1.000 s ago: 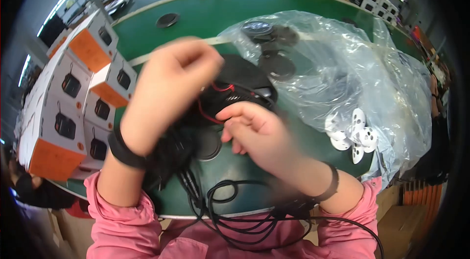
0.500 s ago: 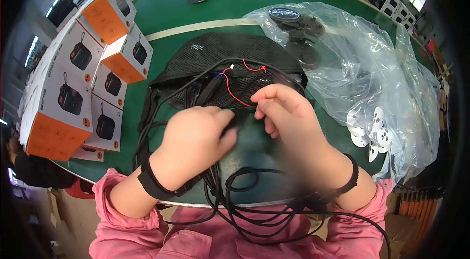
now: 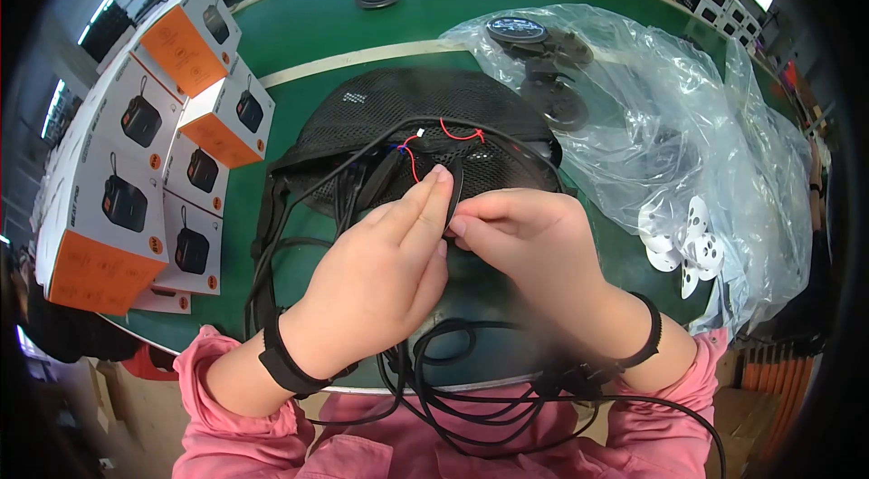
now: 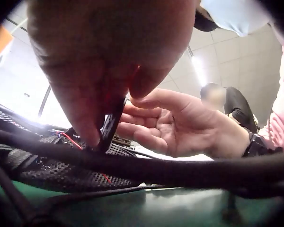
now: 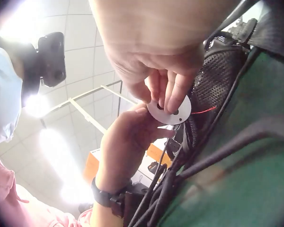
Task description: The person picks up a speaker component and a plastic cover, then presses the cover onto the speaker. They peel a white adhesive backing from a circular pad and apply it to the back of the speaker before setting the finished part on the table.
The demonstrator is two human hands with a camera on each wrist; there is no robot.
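Fingers (image 3: 418, 200) of the left hand (image 3: 376, 271) lie nearly straight along one face of a small round disc (image 3: 455, 192), with the thumb closing on it from the other side. The left wrist view shows the pinch on its dark edge (image 4: 110, 127). The right hand (image 3: 534, 248) grasps the same disc by its fingertips, and the right wrist view shows them curled over the pale face with its centre hole (image 5: 169, 111). The disc is held up off the green desk (image 3: 362, 26), over the near edge of a black mesh cover (image 3: 389, 103) that lies at twelve o'clock from the hands. A thin red wire (image 3: 457, 130) runs from the disc back onto the mesh. By the look of it, the step in hand is lining up the wired disc against the mesh cover. The next move calls for a steady two-handed hold and some slack in the red wire, so it is not tugged. A clear plastic bag (image 3: 670, 117) of black and white round parts sits at two o'clock, stacked speaker boxes (image 3: 127, 180) at nine, and loose black cables (image 3: 453, 388) at six.
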